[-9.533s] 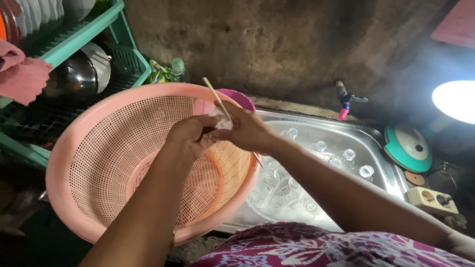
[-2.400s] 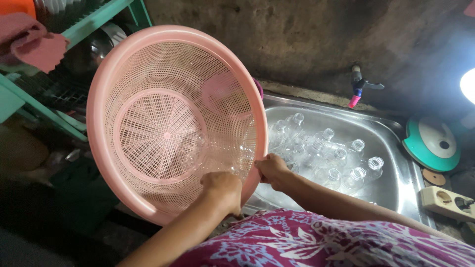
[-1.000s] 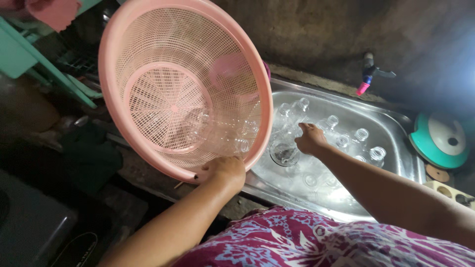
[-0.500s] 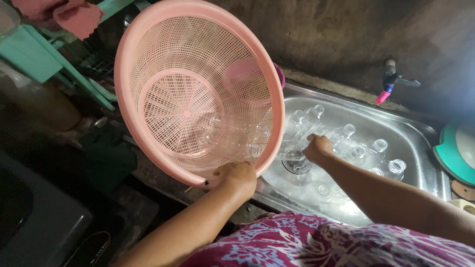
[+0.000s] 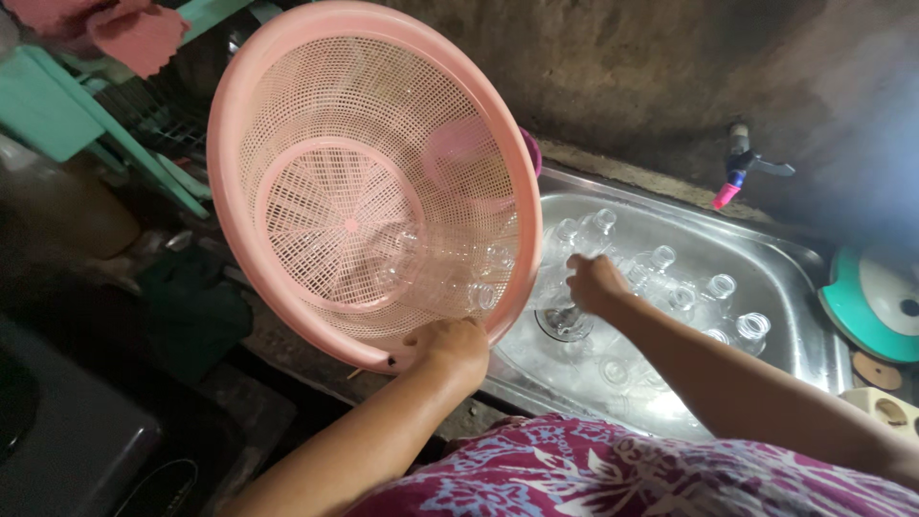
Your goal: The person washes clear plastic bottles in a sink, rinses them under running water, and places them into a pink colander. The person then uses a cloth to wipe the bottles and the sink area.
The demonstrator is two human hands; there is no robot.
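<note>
Both hands work at the sink's edge, one holding, one reaching. Largest in view is the round pink plastic basket (image 5: 373, 182), a mesh colander tipped up on its edge so its open side faces the camera, its lower rim over the near left corner of the sink. The left hand (image 5: 450, 347) grips that lower rim, fingers curled closed around it from below with the knuckles toward the camera; its forearm runs up from the bottom of the picture at a slant, elbow bent near the body.

Next is the steel sink (image 5: 804, 278), a shallow basin set against a rough dark wall, holding water and a cluster of clear glass bottles (image 5: 713, 292) that stand or lie in it with their necks up. Some more bottles show blurred through the basket's mesh. The right arm stretches across from the lower right corner, nearly straight, and the right hand (image 5: 593, 284) hangs over the middle of the basin with the wrist bent down. Its fingers are folded downward among the bottles, just above the drain (image 5: 563, 324); whether they close on a bottle cannot be told, since the back of the hand hides them.

A green rack (image 5: 67, 115) stands at the upper left with a pink cloth (image 5: 134, 38) draped over it. At the right edge lies a teal round lid (image 5: 876, 306). Smallest, a tap (image 5: 739, 168) with a pink tip juts from the wall above the sink.
</note>
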